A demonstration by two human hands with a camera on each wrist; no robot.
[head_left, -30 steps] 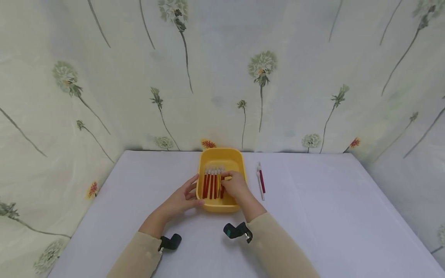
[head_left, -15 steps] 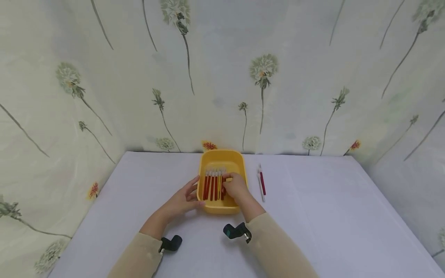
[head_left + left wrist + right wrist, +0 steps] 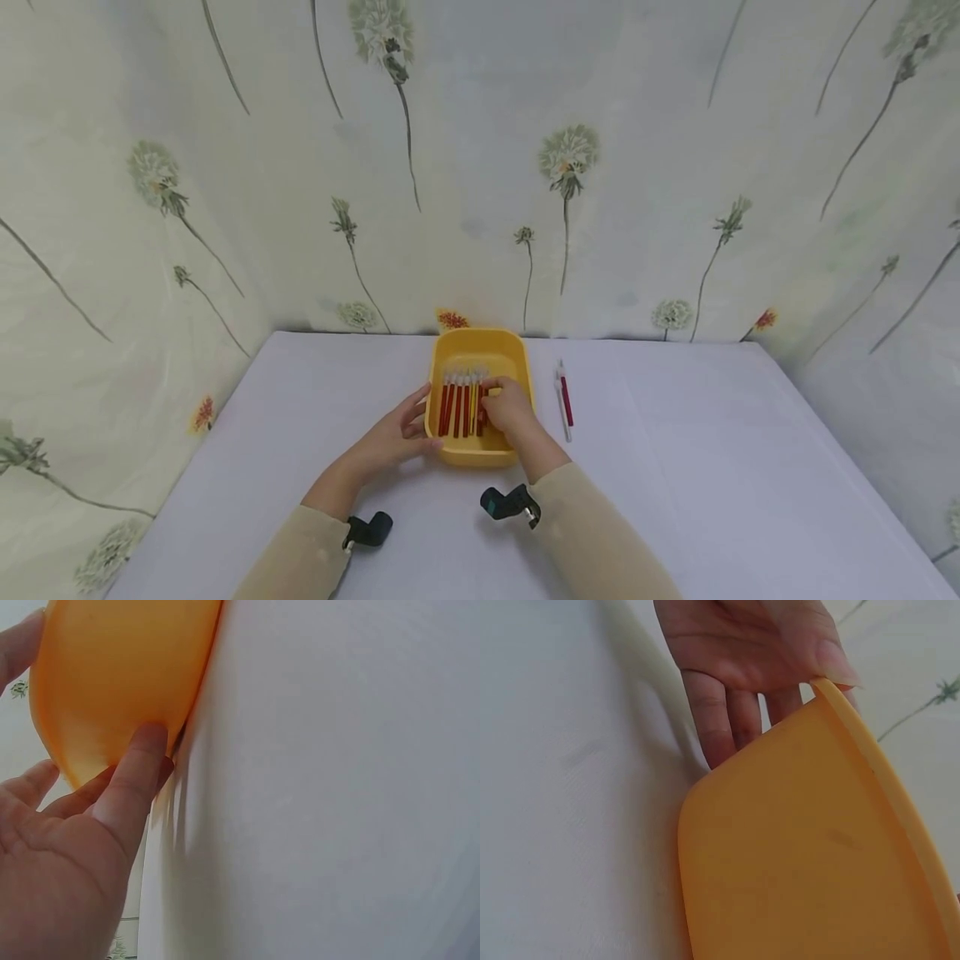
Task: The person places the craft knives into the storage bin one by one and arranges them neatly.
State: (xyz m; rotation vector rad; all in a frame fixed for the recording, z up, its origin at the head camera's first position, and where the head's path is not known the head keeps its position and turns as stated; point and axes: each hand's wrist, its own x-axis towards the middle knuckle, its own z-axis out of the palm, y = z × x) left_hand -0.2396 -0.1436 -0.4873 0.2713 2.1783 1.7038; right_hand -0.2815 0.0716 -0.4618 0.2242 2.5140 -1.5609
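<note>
A yellow tray point(image 3: 480, 457) stands at the middle of the table. Inside it, several slim pen-like sticks point(image 3: 457, 408) lie side by side, mostly red with pale tips, one of them yellow. My left hand point(image 3: 386, 437) holds the tray's left side; in the right wrist view its thumb point(image 3: 829, 656) lies over the rim and its fingers are against the outer wall. My right hand point(image 3: 510, 410) reaches into the tray from the right. Its thumb and finger pinch the rightmost red stick, which the hand partly covers. The left wrist view shows left fingertips on the tray wall point(image 3: 127, 675).
Right of the tray lie a red stick point(image 3: 566, 400) and a white stick point(image 3: 563, 412), close together. The white-covered table point(image 3: 690, 467) meets a dandelion-patterned cloth point(image 3: 480, 167) behind the tray. Each wrist wears a small black camera point(image 3: 506, 502).
My right hand shifts slightly within the tray, around the rightmost stick. The left hand keeps its hold on the tray. The head view tilts up a little.
</note>
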